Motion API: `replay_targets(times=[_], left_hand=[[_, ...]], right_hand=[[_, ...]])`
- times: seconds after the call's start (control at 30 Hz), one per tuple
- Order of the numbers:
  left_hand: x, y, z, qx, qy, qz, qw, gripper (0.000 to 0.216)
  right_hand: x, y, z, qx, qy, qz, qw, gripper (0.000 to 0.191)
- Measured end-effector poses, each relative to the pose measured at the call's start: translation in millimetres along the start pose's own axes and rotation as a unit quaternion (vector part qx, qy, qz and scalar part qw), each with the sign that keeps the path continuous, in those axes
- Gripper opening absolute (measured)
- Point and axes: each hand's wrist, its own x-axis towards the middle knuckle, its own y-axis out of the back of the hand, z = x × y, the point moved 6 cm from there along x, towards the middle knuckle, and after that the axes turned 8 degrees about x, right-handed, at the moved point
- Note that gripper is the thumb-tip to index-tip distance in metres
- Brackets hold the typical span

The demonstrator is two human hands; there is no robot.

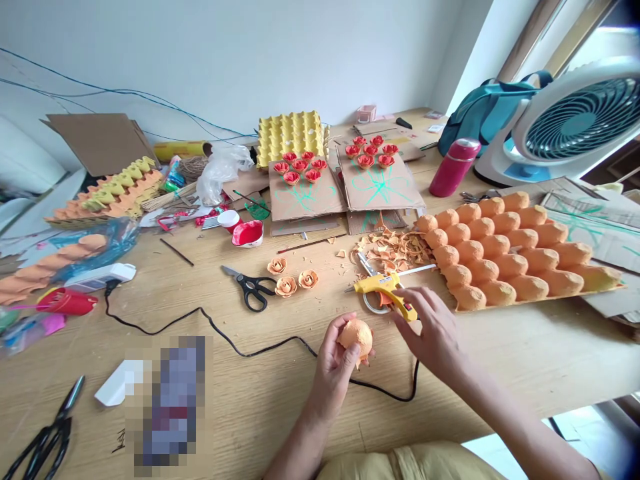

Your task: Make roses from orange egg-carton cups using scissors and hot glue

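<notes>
My left hand (334, 360) is closed around a rounded orange egg-carton cup (357, 337), its domed side facing up. My right hand (436, 330) has thumb and fingers on either side of the handle of a yellow glue gun (376, 283). A white glue stick (419, 269) sticks out behind the gun, and its black cord (280, 342) runs left across the table. Just beyond the gun are torn orange carton scraps (395, 248) and a roll of tape (371, 305), partly covered. Three orange paper roses (287, 287) lie left of the gun, beside black-handled scissors (253, 287).
An orange egg tray (515, 250) lies at right, near a pink bottle (454, 168) and a fan (575, 127). Cardboard pieces (306, 197) with red roses (300, 165) stand behind. Red paint cup (247, 233), power strip (100, 277) and black shears (55, 427) are leftward.
</notes>
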Motion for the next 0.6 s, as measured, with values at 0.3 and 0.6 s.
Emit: replay_targets(times=[0.3,0.6], left_hand=[[-3,-1,6,0.055,-0.024,0.0,0.998,0.052],[-2,-2,4,0.045,-0.03,-0.016,0.998,0.049]], right_hand=[[14,-38,21,-0.203,-0.103,-0.053,0.972,0.049],[25,-45,34,-0.178,-0.146,-0.06,0.971,0.06]])
